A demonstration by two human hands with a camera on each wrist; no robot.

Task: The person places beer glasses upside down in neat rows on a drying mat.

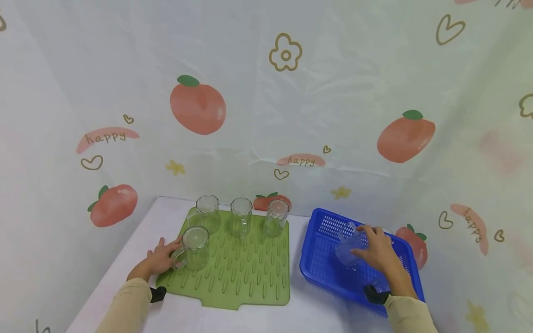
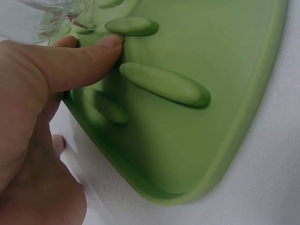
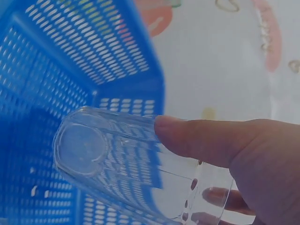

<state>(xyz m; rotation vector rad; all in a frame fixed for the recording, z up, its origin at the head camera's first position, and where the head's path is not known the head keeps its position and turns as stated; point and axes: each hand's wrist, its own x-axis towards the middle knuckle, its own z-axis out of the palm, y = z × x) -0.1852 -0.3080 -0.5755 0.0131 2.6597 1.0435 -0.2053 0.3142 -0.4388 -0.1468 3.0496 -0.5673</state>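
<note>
Right hand (image 1: 376,252): grips clear glass tumbler (image 3: 126,164), tilted, inside blue perforated basket (image 1: 320,268) on counter (image 1: 300,314). Left hand (image 1: 160,259): fingers round handle of glass mug (image 1: 195,247) at near-left of green ridged drying mat (image 1: 245,277) (thumb on a ridge). Also on mat, back row: 3 glasses (image 1: 241,217), upright.

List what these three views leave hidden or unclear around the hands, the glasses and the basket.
- Head view: the left hand at the front glass mug; its fingers lie behind the glass, so the grip is unclear.
- Left wrist view: that mug is cut off by the top edge above the green mat.
- Right wrist view: the right hand covers the clear glass mouth; the blue basket floor is blurred.
</note>
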